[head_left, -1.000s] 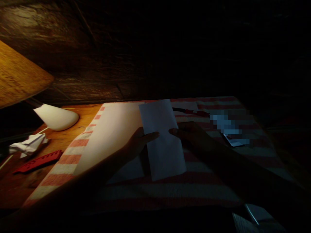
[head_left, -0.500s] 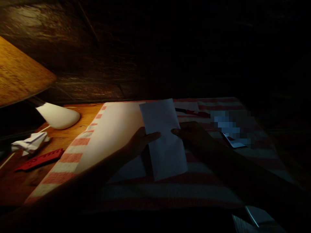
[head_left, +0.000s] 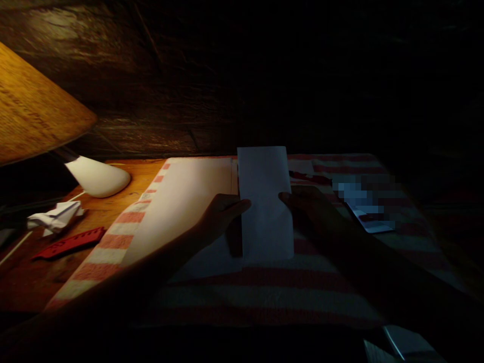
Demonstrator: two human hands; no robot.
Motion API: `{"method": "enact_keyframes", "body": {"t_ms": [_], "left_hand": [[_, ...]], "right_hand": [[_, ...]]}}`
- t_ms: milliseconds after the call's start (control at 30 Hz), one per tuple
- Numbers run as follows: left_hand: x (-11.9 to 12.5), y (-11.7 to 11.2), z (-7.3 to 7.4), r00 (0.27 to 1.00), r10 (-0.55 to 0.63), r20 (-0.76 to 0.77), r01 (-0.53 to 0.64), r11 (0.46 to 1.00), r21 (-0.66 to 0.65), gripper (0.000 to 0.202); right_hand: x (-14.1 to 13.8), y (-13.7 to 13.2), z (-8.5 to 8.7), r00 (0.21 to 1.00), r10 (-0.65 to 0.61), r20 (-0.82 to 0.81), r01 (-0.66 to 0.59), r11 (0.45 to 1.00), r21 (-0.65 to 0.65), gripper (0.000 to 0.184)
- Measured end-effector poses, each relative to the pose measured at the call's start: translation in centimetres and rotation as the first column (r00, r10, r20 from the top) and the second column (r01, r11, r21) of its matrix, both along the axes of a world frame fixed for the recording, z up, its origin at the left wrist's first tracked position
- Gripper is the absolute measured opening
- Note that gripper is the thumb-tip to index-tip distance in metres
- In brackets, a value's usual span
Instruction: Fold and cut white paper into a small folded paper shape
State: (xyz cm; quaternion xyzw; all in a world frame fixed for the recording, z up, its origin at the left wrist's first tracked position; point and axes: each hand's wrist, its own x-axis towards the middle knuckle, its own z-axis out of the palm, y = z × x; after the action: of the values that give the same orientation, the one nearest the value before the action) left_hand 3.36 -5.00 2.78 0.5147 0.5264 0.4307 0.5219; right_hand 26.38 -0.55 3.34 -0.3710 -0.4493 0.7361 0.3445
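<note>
A narrow rectangle of white paper [head_left: 265, 227] is held up between both hands, nearly upright. My left hand [head_left: 223, 212] pinches its left edge, thumb on the near face and fingers behind. At the right edge, my right hand [head_left: 304, 201] grips it the same way. Whether the paper is folded I cannot tell in this dim light. Beneath and to the left, a large white sheet [head_left: 181, 194] lies on the red-and-white striped cloth [head_left: 264, 297]. Part of that sheet is hidden by my left arm.
At left stand a lamp with a brown shade [head_left: 41, 111] and white base [head_left: 99, 176], a crumpled white paper piece [head_left: 56, 218] and a red ruler-like strip [head_left: 70, 243]. Right of the hands lie a dark red pen-like object [head_left: 312, 177] and a phone-like device [head_left: 372, 219], partly blurred.
The paper has turned from a tilt to nearly straight and moved slightly right and up. Both hands keep hold of its edges. The whole view has shifted a little.
</note>
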Motion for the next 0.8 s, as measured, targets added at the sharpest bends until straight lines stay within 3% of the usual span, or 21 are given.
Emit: {"method": "enact_keyframes", "body": {"t_ms": [467,800], "left_hand": [[-0.07,0.09,0.25,1.000,-0.002,0.012,0.002,1.000,0.018,0.045],[-0.05,0.03,0.62,0.993,0.017,-0.119,-0.009,0.998,0.068,0.051]], "right_hand": [[0.23,0.11,-0.37,1.000,0.008,-0.012,-0.007,1.000,0.008,0.021],[0.39,0.50,-0.76,0.999,0.019,0.030,-0.021,0.998,0.056,0.024]]}}
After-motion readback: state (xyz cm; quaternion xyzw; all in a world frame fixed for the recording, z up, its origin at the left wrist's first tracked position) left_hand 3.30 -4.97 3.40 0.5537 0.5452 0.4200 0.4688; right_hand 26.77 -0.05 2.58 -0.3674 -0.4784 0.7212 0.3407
